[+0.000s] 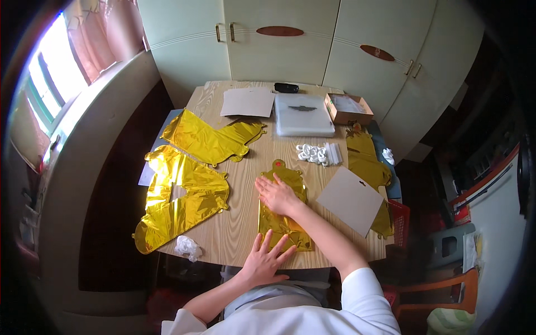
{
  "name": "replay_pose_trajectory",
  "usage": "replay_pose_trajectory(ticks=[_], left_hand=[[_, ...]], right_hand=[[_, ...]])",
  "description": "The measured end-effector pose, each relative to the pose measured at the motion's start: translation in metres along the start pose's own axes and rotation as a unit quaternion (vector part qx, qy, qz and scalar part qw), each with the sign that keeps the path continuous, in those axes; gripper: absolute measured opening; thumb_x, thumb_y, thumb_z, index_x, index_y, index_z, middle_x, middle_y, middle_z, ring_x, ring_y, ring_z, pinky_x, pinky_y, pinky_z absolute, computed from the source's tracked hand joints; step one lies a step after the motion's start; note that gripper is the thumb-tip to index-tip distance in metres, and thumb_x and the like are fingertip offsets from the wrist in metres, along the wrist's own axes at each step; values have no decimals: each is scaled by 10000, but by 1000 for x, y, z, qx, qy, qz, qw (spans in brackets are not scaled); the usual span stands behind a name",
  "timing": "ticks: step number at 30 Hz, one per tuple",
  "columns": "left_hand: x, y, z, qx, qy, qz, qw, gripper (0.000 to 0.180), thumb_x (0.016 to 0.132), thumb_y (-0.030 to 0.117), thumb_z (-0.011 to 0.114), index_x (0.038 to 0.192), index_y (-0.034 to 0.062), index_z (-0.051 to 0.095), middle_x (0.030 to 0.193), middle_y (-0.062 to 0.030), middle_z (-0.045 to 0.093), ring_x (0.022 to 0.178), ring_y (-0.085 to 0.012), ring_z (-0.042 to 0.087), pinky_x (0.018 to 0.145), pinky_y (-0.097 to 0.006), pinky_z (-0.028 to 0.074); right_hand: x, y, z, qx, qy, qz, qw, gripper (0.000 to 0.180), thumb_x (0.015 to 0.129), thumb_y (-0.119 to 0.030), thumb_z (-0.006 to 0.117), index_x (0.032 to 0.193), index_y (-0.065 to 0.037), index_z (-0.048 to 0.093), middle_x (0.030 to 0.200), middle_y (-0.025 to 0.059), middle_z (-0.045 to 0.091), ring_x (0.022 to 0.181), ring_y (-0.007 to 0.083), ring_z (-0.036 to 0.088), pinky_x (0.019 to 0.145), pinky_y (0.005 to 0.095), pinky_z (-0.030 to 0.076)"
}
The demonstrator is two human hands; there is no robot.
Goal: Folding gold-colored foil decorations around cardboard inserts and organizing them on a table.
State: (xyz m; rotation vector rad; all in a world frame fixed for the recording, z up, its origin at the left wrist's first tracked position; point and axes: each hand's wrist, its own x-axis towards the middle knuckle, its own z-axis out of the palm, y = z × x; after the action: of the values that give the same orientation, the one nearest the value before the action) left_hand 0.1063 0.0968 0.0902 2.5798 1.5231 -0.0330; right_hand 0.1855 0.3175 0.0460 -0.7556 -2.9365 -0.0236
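Note:
A flat gold foil balloon [302,239], folded into a long rectangle, lies on the wooden table in front of me. Its rounded far end carries a small red spot. My right hand [276,195] rests flat on the upper part of the foil, fingers pointing to the left. My left hand [265,260] is spread over the foil's near left corner by the table edge. Both hands are open and grip nothing. Left of them lie two more flat gold foil balloons, one V-shaped [192,209] and one bent [206,139].
White rings and small tubes [318,154] lie beyond the foil. At the right, a grey card [352,201] covers part of another gold foil balloon [363,156]. Behind are a pale card [247,102], stacked clear bags [304,125] and a cardboard box [350,117]. Crumpled white plastic [188,248] sits front left.

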Motion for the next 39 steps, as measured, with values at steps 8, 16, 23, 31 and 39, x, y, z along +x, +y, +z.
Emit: replay_pose_trajectory(ticks=[8,16,23,31,39], left_hand=[[-2,1,-1,-1,9,-7,1000,895,782,686,584,1517,280,276,1562,-110,267,1420,-475,182,1140,-620,137],[-2,1,0,-4,24,0,1000,897,781,701,573,1515,276,280,1552,-119,284,1419,-476,187,1144,-613,140],[-5,2,4,0,53,0,999,876,809,735,505,1515,271,276,1544,-137,293,1421,-462,199,1152,-600,132],[-11,2,12,-29,149,-16,988,804,835,639,572,1453,156,392,1502,-167,341,1405,-460,240,1130,-609,190],[-48,18,-13,-164,432,-35,886,803,791,305,751,1434,41,347,1443,-293,329,1349,-483,334,1075,-565,327]], right_hand=[[-69,78,-68,43,67,200,977,583,914,-392,601,1386,-80,460,1401,101,489,1282,243,470,1105,447,337],[-189,163,-97,56,-90,471,876,914,586,-514,853,1325,-126,480,1407,162,416,1296,351,416,1082,483,334],[-186,169,-95,58,-103,465,877,838,601,-491,856,1282,-145,512,1326,120,527,1230,296,506,1081,505,320],[-202,191,-108,312,109,343,880,210,947,-158,573,1100,-15,592,981,114,677,867,190,623,793,298,471],[-170,63,-175,380,58,233,893,220,946,-154,585,1127,-42,643,986,100,712,841,174,677,736,326,534]])
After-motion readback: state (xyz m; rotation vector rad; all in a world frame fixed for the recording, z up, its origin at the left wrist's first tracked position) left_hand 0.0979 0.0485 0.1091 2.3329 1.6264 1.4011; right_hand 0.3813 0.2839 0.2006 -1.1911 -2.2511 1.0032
